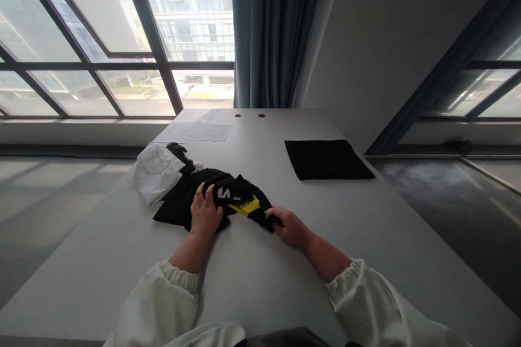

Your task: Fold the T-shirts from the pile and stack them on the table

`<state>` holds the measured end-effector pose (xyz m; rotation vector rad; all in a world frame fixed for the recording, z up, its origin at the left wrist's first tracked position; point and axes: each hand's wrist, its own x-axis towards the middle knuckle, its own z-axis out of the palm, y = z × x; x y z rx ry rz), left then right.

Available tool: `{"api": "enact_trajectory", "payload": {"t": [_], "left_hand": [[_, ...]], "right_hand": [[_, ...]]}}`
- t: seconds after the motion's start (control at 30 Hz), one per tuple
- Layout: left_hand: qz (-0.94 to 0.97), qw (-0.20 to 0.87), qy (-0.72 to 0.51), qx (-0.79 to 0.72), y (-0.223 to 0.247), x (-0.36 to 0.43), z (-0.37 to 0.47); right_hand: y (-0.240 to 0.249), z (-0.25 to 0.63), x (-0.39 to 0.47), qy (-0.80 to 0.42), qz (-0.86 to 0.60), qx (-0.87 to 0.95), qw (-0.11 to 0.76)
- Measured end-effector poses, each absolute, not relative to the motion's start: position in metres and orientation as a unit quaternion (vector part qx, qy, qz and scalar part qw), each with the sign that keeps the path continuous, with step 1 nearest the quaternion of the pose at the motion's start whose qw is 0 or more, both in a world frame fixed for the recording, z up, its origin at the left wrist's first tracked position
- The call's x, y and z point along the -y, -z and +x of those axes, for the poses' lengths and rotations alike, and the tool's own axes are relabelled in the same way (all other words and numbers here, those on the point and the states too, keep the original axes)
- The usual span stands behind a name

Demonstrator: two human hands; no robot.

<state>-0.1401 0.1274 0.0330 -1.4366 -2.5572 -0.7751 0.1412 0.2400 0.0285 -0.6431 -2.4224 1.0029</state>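
A crumpled black garment (pixel 209 178) with a white letter and a yellow patch lies on the table, its exact kind unclear from the folds. Resting on top of it is my left hand (pixel 205 212), fingers spread and pressed to the cloth. My right hand (pixel 288 225) pinches the garment's right end near the table surface, with the thumb partly hidden. Left of these, a white folded cloth (pixel 158 172) sits against the black fabric, and a dark bunched cloth (pixel 179 153) shows behind it.
On the right of the white table (pixel 260 293) lies a flat, folded black cloth (pixel 329 160). Paper sheets (pixel 209 132) lie at the far left, close to two round holes in the tabletop. A blue curtain (pixel 272 32) and windows stand beyond the far edge.
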Motion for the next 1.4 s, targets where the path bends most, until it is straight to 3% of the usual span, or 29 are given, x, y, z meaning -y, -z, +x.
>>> {"api": "enact_trajectory", "payload": {"t": [0.27,0.4,0.47,0.6,0.77,1.0,1.4], "left_hand": [[-0.575,-0.029,0.241,0.782,-0.037,-0.125,-0.156],[-0.622,-0.03,0.222,0.75,-0.042,-0.122,-0.146],[-0.645,-0.039,0.227,0.728,-0.045,-0.12,-0.141],[-0.685,-0.078,0.251,0.68,-0.047,-0.118,-0.131],[-0.7,-0.107,0.277,0.65,-0.042,-0.12,-0.125],[-0.697,-0.124,0.301,0.639,-0.035,-0.122,-0.128],[-0.696,-0.129,0.3,0.64,-0.031,-0.122,-0.129]], "right_hand": [[-0.037,0.17,-0.268,-0.397,-0.37,0.767,0.342],[-0.039,0.194,-0.283,-0.45,-0.312,0.798,0.251],[-0.032,0.204,-0.294,-0.429,-0.31,0.813,0.244],[-0.01,0.219,-0.325,-0.22,-0.464,0.809,0.286],[-0.003,0.235,-0.369,-0.073,-0.636,0.738,0.212],[-0.007,0.232,-0.419,-0.069,-0.687,0.717,0.095],[0.002,0.228,-0.476,-0.066,-0.727,0.673,0.114]]}}
